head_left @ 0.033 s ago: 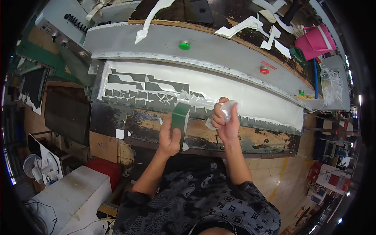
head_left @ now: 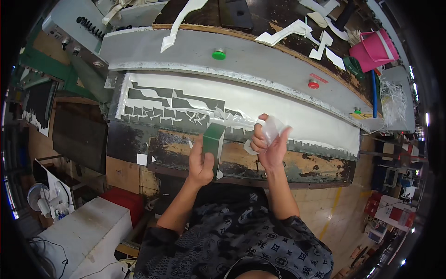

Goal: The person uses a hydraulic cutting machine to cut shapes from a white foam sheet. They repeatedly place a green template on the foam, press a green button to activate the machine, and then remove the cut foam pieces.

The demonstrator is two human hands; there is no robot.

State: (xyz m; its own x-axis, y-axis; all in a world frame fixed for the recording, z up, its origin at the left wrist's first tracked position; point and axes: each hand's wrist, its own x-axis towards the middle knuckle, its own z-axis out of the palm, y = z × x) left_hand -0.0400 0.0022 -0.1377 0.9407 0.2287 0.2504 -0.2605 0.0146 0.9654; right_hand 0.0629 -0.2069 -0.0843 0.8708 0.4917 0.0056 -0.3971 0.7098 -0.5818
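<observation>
My left hand (head_left: 201, 165) is closed round the lower end of a long green block (head_left: 213, 136) with a pale side, held upright over the near edge of the press bed. To its right, the fingers of my right hand (head_left: 272, 149) are curled round a crumpled piece of translucent plastic film (head_left: 270, 130), with the thumb pointing up and outward. Beyond both hands lies a white sheet (head_left: 278, 111) with several shapes cut out at its left part, showing dark grey beneath. Torn white scraps (head_left: 197, 115) lie beside the cutouts.
A grey machine beam (head_left: 260, 60) with a green button (head_left: 219, 54) and a red button (head_left: 313, 83) runs behind the sheet. White cut pieces (head_left: 288, 33) and a pink bucket (head_left: 374, 50) stand on the shelf above. A white box-shaped surface (head_left: 93, 232) is at lower left.
The film in my right hand has spread out from a tighter bunch, and the thumb has swung outward to the right. My left hand and the green block have barely moved.
</observation>
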